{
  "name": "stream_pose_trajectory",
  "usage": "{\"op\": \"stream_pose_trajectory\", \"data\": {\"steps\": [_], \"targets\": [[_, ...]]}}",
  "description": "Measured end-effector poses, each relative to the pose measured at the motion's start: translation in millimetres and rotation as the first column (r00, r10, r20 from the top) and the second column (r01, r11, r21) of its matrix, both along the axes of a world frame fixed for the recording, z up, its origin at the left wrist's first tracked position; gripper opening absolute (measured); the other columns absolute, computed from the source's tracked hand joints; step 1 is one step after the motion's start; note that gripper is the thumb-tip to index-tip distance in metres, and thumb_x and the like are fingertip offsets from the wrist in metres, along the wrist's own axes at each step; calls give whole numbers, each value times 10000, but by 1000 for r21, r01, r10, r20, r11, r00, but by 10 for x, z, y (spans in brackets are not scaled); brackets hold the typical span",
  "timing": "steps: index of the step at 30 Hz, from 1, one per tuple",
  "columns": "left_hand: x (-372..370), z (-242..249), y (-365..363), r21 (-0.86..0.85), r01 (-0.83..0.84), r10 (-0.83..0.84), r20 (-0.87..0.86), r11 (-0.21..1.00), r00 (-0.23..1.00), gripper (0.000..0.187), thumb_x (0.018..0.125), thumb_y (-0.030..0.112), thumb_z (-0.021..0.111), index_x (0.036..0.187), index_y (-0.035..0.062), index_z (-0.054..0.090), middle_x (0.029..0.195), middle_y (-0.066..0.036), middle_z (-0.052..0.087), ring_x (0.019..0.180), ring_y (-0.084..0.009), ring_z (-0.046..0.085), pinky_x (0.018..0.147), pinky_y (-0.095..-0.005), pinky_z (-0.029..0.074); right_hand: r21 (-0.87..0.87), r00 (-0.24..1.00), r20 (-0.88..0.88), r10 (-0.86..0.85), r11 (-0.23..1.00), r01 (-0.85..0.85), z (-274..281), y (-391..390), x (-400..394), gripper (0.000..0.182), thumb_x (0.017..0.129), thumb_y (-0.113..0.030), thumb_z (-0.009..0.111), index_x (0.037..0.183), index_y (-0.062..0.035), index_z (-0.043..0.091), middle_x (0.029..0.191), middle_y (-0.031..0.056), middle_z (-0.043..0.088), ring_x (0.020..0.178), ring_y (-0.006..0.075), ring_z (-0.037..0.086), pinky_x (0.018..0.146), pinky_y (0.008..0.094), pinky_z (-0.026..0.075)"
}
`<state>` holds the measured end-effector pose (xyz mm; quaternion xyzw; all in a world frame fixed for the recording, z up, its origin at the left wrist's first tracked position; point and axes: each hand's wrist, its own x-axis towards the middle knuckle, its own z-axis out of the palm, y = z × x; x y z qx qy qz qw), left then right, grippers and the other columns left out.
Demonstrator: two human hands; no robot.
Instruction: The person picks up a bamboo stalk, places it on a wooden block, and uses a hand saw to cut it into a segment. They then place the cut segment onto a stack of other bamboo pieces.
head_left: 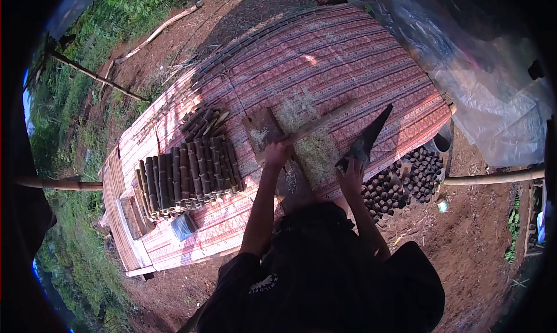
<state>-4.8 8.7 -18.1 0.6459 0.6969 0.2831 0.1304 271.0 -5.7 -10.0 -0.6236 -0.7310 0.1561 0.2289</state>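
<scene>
My left hand (pixel 277 153) is closed around a long pale stick (pixel 322 123) that lies slantwise across a brown wooden board (pixel 297 188). To the right, my right hand (pixel 351 175) grips the handle end of a dark handsaw (pixel 374 130). Its blade points away from me and to the right, apart from the stick. Pale shavings or sawdust (pixel 316 153) are scattered over the board and the patterned cloth between my hands.
Left of the board, dark cut stem pieces (pixel 191 170) lie stacked on the red patterned cloth (pixel 348 49). A shallow tray (pixel 134 214) and a bluish packet (pixel 184 225) are near them. Several soil-filled seedling bags (pixel 400 185) stand on the ground at right, below plastic sheeting (pixel 481 107).
</scene>
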Motion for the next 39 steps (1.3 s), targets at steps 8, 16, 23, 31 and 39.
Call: {"op": "stream_pose_trajectory", "data": {"steps": [8, 16, 23, 31, 39], "targets": [[-23, 58, -27, 22, 66, -66, 3, 998, 998, 325, 823, 203, 658, 1117, 342, 674, 1160, -36, 659, 969, -278, 661, 746, -423, 570, 65, 963, -239, -127, 987, 147, -501, 77, 145, 557, 764, -92, 657, 1240, 66, 413, 1122, 278, 471, 1025, 449, 478, 911, 493, 398], [-41, 178, 13, -8, 138, -139, -49, 990, 989, 379, 814, 156, 656, 1156, 318, 659, 1178, -22, 650, 986, -256, 655, 746, -393, 568, -46, 614, -726, -311, 912, 407, 296, -95, -156, 373, 948, -286, 572, 736, 22, 585, 591, 9, 459, 571, 78, 386, 501, 286, 312], [-12, 271, -10, -30, 164, -164, -29, 986, 986, 451, 798, 97, 639, 1202, 297, 637, 1191, -20, 643, 981, -258, 656, 784, -363, 560, -194, 597, -778, -195, 979, 67, 157, -175, -560, 487, 978, -327, 504, 608, -13, 470, 518, -23, 374, 506, 80, 351, 465, 299, 263], [-47, 136, 12, -3, 171, -171, -27, 985, 985, 441, 805, 162, 661, 1204, 346, 620, 1207, 1, 634, 1024, -257, 642, 760, -401, 568, -326, 541, -801, -257, 945, -35, -79, -258, -579, 428, 972, -247, 544, 613, -26, 467, 582, -72, 384, 570, 35, 342, 505, 272, 253], [-22, 190, 6, -47, 120, -122, -48, 992, 991, 419, 797, 94, 637, 1173, 277, 656, 1181, -12, 649, 984, -254, 658, 784, -370, 561, -261, 567, -808, -162, 961, -97, -47, -287, -549, 492, 985, -331, 490, 570, -80, 412, 529, -51, 372, 486, 47, 357, 444, 262, 261]]}}
